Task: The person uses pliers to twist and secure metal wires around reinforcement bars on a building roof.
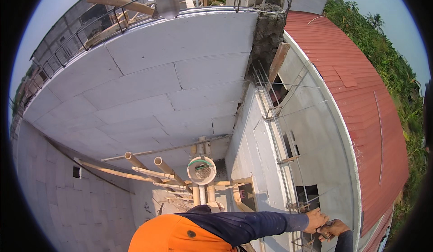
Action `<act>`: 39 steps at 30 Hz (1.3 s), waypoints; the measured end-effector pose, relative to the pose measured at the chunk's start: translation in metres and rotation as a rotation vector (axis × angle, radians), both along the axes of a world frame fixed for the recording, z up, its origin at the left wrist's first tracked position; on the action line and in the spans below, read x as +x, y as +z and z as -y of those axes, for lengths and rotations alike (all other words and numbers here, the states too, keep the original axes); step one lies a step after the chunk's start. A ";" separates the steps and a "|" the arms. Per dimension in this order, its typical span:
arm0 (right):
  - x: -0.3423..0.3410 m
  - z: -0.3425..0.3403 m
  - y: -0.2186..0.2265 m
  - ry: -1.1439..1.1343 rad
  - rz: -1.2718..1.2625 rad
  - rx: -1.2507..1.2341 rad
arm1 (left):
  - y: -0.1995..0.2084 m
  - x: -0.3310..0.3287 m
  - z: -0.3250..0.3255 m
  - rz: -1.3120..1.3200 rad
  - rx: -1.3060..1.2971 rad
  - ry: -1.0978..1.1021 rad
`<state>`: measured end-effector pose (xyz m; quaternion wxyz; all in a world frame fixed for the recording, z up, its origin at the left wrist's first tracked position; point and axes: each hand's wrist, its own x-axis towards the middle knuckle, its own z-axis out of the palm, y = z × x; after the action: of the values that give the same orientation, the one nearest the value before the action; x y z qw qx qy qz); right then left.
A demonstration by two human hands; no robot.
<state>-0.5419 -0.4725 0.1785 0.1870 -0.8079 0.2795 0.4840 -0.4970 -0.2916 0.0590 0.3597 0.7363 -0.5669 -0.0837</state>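
Observation:
Both my hands are at the lower right, close together beside the steel bar cage (285, 164) that runs along the top of the right-hand wall. My left hand (315, 220) reaches across in a navy sleeve, fingers curled and closed; what they grip is too small to make out. Just right of it and slightly lower, my right hand (334, 230) is closed around a small dark tool (323, 236), whose kind I cannot tell. Thin bars and stirrups of the cage pass just left of the hands.
Below stand bamboo poles (169, 168) and a pale bucket (201, 178) with a green handle and thin pieces inside. A white block wall (149, 83) rises ahead, topped by rebar and a wooden-handled tool (122, 3). Right lies a red roof (347, 76). Orange fabric (169, 234) fills the lower edge.

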 end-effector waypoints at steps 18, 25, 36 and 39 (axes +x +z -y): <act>-0.054 -0.036 -0.011 0.484 0.603 -0.400 | 0.034 -0.005 -0.006 -0.019 0.115 0.033; -0.054 -0.059 -0.030 0.587 0.680 -0.702 | 0.015 0.013 0.021 -0.058 0.235 -0.047; -0.052 -0.056 -0.029 0.467 0.627 -0.681 | 0.027 0.025 0.016 -0.103 0.260 -0.173; -0.050 -0.061 -0.021 0.443 0.693 -0.688 | 0.026 0.021 0.016 -0.090 0.219 -0.113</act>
<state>-0.5917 -0.4117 0.1573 -0.1139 -0.9746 0.1664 0.0973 -0.4759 -0.3080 0.0851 0.2967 0.7338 -0.5782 -0.1981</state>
